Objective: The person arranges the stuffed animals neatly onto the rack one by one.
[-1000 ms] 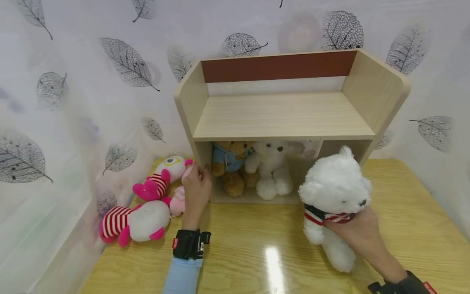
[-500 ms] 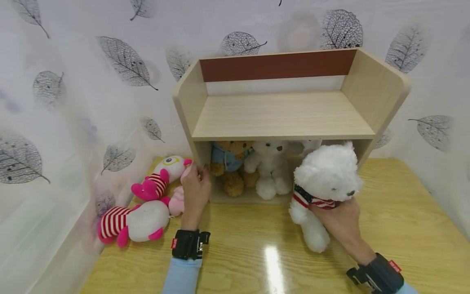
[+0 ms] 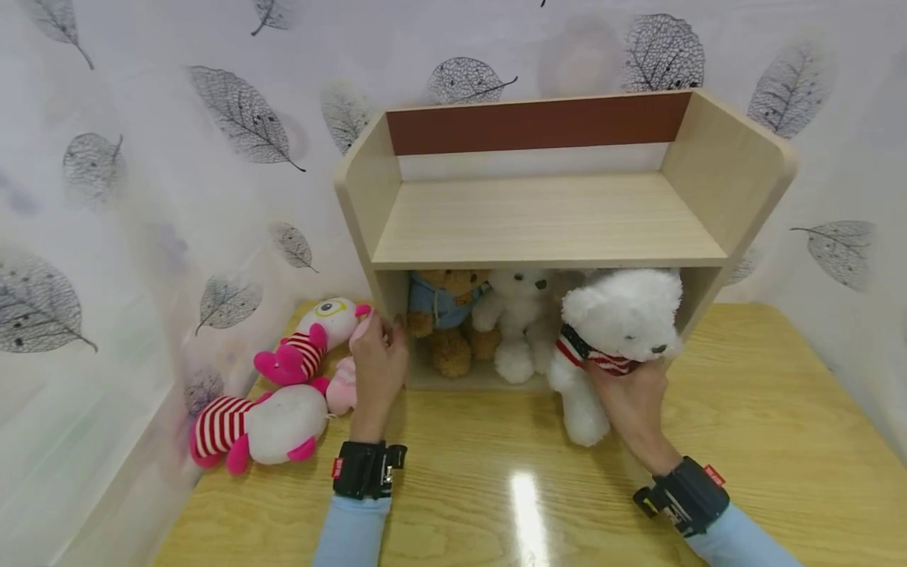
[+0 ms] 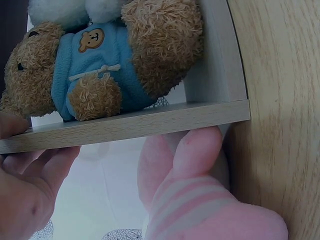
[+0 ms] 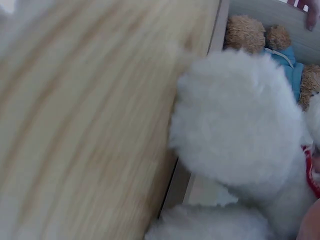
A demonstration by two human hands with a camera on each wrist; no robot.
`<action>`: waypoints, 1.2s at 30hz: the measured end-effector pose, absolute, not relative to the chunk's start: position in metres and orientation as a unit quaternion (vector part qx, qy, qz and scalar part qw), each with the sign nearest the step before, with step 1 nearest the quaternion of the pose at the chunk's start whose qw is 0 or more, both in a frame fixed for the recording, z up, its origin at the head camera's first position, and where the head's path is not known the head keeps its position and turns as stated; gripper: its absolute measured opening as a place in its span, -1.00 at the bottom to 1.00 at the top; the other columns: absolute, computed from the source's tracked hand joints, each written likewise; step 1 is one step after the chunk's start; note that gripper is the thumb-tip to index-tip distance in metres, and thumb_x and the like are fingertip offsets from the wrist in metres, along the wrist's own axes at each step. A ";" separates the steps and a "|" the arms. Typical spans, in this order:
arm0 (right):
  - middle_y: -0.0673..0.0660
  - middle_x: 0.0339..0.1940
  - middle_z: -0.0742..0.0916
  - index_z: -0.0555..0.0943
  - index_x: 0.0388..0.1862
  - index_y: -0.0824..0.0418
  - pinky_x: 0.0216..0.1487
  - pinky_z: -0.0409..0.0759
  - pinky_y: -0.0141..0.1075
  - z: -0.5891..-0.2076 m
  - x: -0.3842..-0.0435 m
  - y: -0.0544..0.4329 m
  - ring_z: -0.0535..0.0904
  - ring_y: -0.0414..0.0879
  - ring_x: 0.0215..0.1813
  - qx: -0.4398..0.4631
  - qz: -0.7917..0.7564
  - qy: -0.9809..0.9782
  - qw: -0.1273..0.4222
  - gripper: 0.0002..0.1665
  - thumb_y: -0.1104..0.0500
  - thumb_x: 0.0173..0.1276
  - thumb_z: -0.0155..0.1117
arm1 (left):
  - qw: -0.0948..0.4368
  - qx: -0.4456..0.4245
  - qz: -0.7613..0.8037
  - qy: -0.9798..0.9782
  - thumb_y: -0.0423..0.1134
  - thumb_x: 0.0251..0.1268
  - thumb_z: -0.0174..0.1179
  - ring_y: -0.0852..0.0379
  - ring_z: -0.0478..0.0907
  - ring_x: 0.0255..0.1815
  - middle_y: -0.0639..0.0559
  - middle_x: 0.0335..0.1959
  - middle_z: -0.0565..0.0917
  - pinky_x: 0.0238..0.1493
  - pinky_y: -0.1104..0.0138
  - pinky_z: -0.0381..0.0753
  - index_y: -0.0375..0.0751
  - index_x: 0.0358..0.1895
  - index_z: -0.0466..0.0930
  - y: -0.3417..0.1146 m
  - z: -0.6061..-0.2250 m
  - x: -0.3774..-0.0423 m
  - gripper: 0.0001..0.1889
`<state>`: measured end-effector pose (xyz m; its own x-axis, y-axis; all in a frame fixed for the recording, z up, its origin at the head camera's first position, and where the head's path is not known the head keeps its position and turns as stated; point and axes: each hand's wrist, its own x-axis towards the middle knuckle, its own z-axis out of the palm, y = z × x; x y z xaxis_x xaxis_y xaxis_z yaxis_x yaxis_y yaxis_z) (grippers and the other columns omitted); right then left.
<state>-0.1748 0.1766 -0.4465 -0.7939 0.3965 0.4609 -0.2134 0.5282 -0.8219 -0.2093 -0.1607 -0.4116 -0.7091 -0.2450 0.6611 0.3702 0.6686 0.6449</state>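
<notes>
Holding the shelf [image 3: 549, 220]: left grip [image 3: 379, 362]; holding front white bear [image 3: 623, 311]: right grip [image 3: 632, 402].

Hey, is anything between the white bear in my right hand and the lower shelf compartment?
Nothing visible stands between them: your right hand holds the white bear right at the opening of the lower compartment. A second bear sits inside to its left; the space directly behind is hidden.

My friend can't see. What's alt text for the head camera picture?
A right hand holds a white teddy bear at the front of a wooden shelf; a brown teddy bear and another white plush sit inside. The left hand grips the shelf's side.
</notes>
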 end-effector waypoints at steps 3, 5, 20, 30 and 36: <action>0.15 0.13 0.67 0.40 0.36 0.13 0.06 0.39 -0.46 -0.448 -0.184 0.172 0.55 -0.10 0.16 -0.036 0.515 -0.792 0.327 -0.16 0.15 0.12 0.57 | 0.380 -0.033 -0.404 -0.831 -0.36 0.39 0.20 -0.14 0.61 -0.34 -0.26 -0.39 0.68 -0.32 0.10 0.54 -0.38 -0.24 0.60 -0.161 -0.411 -0.209 -0.90; 0.17 0.17 0.66 0.36 0.39 0.14 0.09 0.39 -0.41 -0.449 -0.190 0.169 0.55 -0.06 0.19 -0.034 0.522 -0.785 0.332 -0.13 0.17 0.12 0.57 | 0.380 -0.030 -0.403 -0.832 -0.36 0.38 0.20 -0.14 0.59 -0.37 -0.25 -0.41 0.66 -0.33 0.10 0.52 -0.37 -0.27 0.59 -0.161 -0.411 -0.209 -0.89; 0.41 0.31 0.53 0.11 0.52 0.30 0.31 0.38 0.16 -0.458 -0.233 0.157 0.47 0.27 0.34 -0.056 0.538 -0.778 0.321 -0.06 0.23 0.28 0.40 | 0.397 -0.034 -0.392 -0.829 -0.37 0.34 0.20 -0.13 0.56 -0.43 -0.23 -0.48 0.63 -0.36 0.12 0.47 -0.39 -0.27 0.60 -0.161 -0.413 -0.209 -0.90; 0.39 0.35 0.49 0.11 0.49 0.28 0.36 0.39 0.09 -0.457 -0.251 0.159 0.45 0.20 0.38 -0.058 0.535 -0.790 0.295 -0.10 0.25 0.30 0.39 | 0.384 -0.036 -0.399 -0.832 -0.35 0.38 0.19 -0.14 0.55 -0.40 -0.25 -0.46 0.63 -0.35 0.12 0.48 -0.39 -0.24 0.59 -0.161 -0.411 -0.209 -0.88; 0.47 0.41 0.39 -0.06 0.60 0.28 0.36 0.39 0.24 -0.456 -0.242 0.162 0.39 0.35 0.43 -0.040 0.502 -0.825 0.256 0.03 0.17 0.37 0.35 | 0.393 -0.038 -0.394 -0.830 -0.37 0.35 0.20 -0.13 0.49 -0.47 -0.21 -0.56 0.53 -0.38 0.14 0.41 -0.37 -0.38 0.51 -0.161 -0.412 -0.211 -0.85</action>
<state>-0.2419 0.1620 -0.4558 -0.8659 0.3235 0.3816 -0.1902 0.4926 -0.8492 -0.2113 -0.1609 -0.4124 -0.6881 -0.2468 0.6823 0.3722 0.6872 0.6239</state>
